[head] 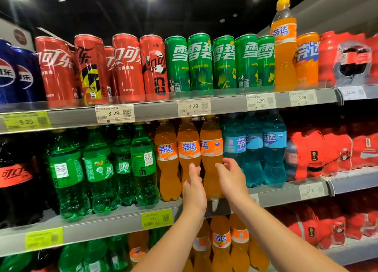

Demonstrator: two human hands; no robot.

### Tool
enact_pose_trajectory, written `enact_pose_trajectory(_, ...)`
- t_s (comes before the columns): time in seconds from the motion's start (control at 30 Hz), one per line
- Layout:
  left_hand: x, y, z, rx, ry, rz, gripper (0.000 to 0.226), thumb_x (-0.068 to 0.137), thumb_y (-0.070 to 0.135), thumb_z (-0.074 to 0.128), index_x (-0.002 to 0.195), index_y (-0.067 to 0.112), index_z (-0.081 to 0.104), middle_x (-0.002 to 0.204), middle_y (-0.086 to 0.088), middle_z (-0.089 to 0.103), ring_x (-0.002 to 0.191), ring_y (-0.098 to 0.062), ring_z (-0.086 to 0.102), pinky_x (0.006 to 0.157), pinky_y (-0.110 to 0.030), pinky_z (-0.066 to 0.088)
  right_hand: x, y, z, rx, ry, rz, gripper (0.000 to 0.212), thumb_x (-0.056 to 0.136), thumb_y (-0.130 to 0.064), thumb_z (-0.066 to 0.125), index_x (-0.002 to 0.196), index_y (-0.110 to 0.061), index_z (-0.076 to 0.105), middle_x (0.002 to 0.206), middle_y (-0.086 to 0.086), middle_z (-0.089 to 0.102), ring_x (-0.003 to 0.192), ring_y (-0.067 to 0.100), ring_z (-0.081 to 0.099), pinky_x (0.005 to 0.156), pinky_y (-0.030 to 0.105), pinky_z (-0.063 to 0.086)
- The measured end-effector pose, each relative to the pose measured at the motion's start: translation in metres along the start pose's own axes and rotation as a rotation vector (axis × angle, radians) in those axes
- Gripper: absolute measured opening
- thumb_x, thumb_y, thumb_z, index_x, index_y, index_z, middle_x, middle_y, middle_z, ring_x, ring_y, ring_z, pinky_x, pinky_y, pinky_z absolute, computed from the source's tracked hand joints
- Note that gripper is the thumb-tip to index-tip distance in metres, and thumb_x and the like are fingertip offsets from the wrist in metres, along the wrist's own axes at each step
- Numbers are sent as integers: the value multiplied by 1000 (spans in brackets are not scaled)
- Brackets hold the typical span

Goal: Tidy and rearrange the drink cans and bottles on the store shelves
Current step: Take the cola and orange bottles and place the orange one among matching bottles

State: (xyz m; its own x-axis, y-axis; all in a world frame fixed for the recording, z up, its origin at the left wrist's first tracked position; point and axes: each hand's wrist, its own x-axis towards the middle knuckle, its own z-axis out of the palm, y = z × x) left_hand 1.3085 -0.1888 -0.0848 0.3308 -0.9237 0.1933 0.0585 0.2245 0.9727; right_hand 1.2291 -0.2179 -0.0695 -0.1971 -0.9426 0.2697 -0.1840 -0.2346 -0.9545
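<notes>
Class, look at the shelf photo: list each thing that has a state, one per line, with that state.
Tall orange plastic bottle on the top shelf, upright, capped, standing among cans.
Middle orange plastic bottle on the second shelf, upright, front row.
Left hand, straight fingers touching that bottle.
Right hand, fingers loosely curled at the neighbouring orange bottle; grip unclear.
Green slim metal cans, upright, labels turned unevenly.

Five green cans point(200, 63), three blue bottles point(253, 149), two blue cans point(23, 76), one orange can point(306, 61)
</notes>
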Motion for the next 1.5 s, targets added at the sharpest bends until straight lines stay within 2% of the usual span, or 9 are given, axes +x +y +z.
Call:
enact_pose_trajectory(0.07,-1,-3,4,-25,-21,-32,63,94,58,21,138,20,45,147,-3,42,136,-20,38,115,-40,26,-7,8,1,-1,-10,14,39,99,-31,44,135,-18,49,131,3,56,115,18,52,102,39,43)
enact_pose_trajectory(0.13,0,-5,9,-49,-56,-68,67,94,58,19,142,16,40,151,-5,37,139,-21,34,116,-39,23,-13,13,3,3,-18,21,42,100,-32,41,139,-17,47,141,3,50,129,20,45,108,37,36)
enact_pose_trajectory(0.2,1,-6,15,-78,-70,-97,69,94,58,18,144,15,36,152,-6,35,140,-20,32,116,-37,22,-15,13,5,52,-32,37,44,101,-33,39,142,-17,44,145,2,46,133,19,41,108,34,33)
enact_pose_trajectory(0.5,14,-10,29,-101,-24,-203,73,87,72,20,140,27,43,148,-1,42,136,-22,37,111,-41,31,-1,12,14,175,-134,149,47,102,-41,32,144,-21,38,149,1,40,137,18,37,109,34,30)
enact_pose_trajectory(0.7,14,-8,33,-188,3,-179,73,91,65,16,144,20,36,155,-3,29,143,-20,24,114,-38,19,6,18,12,273,-170,225,55,100,-51,25,142,-20,43,148,1,43,136,19,39,111,39,30)
enact_pose_trajectory(0.9,20,-1,39,-221,-39,-197,72,92,65,14,145,20,34,155,-3,27,144,-20,22,114,-38,17,13,18,11,383,-204,301,62,99,-56,20,141,-16,44,148,4,43,137,21,38,114,41,29)
enact_pose_trajectory(1.2,24,-3,46,-275,-73,-233,72,92,65,17,146,19,32,154,-3,32,141,-21,29,112,-39,25,15,18,11,443,-276,342,61,99,-55,24,146,-18,38,148,2,42,136,18,40,97,29,34)
enact_pose_trajectory(1.43,29,4,50,-295,-64,-266,71,93,64,21,145,17,34,150,-4,37,138,-22,35,108,-38,30,22,17,15,472,-276,369,65,97,-58,25,146,-17,36,149,4,43,135,20,42,104,35,36)
enact_pose_trajectory(1.5,28,3,51,-296,-70,-268,71,93,64,21,145,17,34,151,-4,36,139,-22,34,109,-38,29,20,14,14,442,-303,350,65,99,-54,24,148,-12,32,153,3,35,139,23,36,110,35,32)
